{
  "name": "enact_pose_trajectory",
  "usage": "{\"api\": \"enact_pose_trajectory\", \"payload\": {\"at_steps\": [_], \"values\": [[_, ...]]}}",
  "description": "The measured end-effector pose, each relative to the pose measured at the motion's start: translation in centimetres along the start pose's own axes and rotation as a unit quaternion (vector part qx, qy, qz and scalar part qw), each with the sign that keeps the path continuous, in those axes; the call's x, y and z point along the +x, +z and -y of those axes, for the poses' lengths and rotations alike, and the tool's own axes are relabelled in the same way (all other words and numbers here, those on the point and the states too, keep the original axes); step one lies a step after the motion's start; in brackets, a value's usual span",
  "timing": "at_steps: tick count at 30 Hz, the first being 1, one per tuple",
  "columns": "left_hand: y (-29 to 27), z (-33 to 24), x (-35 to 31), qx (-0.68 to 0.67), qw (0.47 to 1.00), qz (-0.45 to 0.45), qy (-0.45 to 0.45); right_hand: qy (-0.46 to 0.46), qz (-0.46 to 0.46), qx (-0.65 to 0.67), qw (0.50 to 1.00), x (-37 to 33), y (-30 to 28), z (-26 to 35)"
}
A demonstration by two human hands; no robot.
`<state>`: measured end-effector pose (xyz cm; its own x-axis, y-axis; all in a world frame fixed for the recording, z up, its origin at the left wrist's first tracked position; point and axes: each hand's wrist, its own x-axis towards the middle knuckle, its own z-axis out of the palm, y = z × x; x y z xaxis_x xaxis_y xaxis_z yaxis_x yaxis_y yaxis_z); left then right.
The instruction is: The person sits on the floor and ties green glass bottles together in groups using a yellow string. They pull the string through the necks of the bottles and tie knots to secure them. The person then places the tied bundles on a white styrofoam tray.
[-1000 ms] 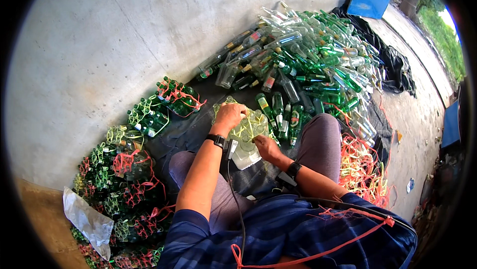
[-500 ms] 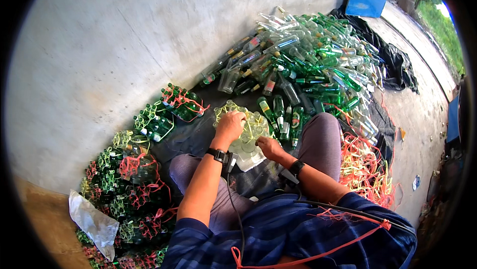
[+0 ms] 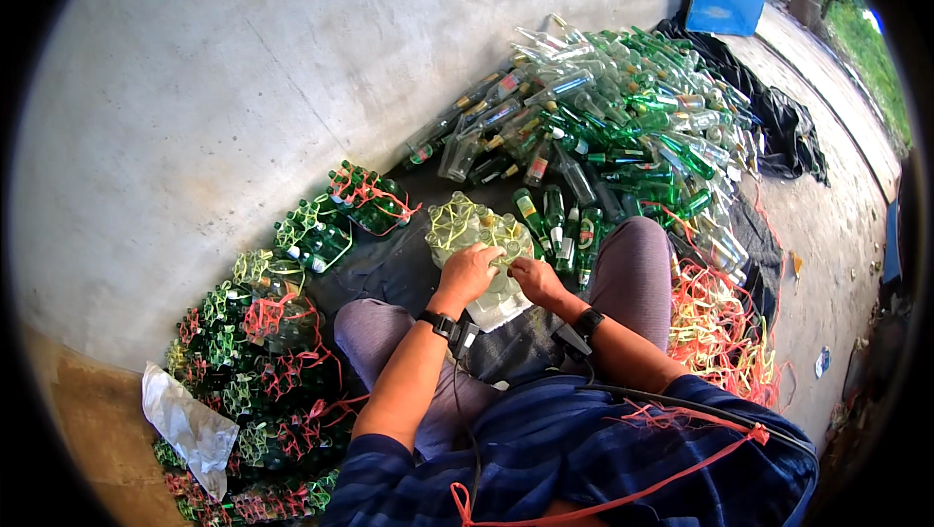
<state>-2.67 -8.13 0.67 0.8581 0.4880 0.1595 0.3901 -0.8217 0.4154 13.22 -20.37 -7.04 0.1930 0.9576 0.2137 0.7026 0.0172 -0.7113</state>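
Your left hand has just come down from the far-left part of the clear-bottle bundle toward your right hand, which has shifted only slightly, so the two are now near each other over the bundle's near part. That leaves more of the far bottle tops uncovered, and I judge that both hands now attend to one spot on the yellow strapping instead of two separate ones. On each hand the fingers are bent inward and look drawn together at the strapping; whether either one pinches a strand is too small to tell. The bundle sits in front of you, between your left knee and right knee, with a pale piece showing at its near edge and the dark sheet around it. Loose green bottles lie just beyond it to the right. As for direction, the bundle's bottles look roughly upright, necks up toward your head and bodies showing below them on your side, so each long axis appears to run up from the sheet; a slight lean can't be ruled out. The bundle as a whole stretches from near you toward the far left.
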Motion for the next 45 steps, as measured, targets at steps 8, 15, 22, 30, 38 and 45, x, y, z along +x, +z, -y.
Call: {"api": "enact_pose_trajectory", "payload": {"at_steps": [8,15,22,30,38,45], "values": [[0.5,0.4,0.1,-0.003,1.0,-0.01,-0.012,-0.105,-0.026,-0.045,0.993,0.4,0.3,-1.3],[-0.3,0.4,-0.1,0.009,0.999,-0.01,-0.033,-0.17,-0.019,-0.064,0.983,0.4,0.0,-1.1],[1.1,0.3,0.3,0.05,0.998,-0.026,0.005,-0.057,0.001,0.01,0.998,-0.6,1.3,-3.1],[2.8,0.6,1.2,0.093,0.99,-0.072,0.08,-0.151,-0.055,-0.06,0.985,1.3,0.8,-2.3],[4.0,0.7,1.3,-0.006,0.994,-0.109,0.004,-0.007,-0.039,0.061,0.997,2.6,-3.6,1.5],[3.6,0.9,0.9,0.0,0.989,-0.142,-0.037,0.04,0.062,-0.04,0.997,4.4,-5.1,1.6]]}}
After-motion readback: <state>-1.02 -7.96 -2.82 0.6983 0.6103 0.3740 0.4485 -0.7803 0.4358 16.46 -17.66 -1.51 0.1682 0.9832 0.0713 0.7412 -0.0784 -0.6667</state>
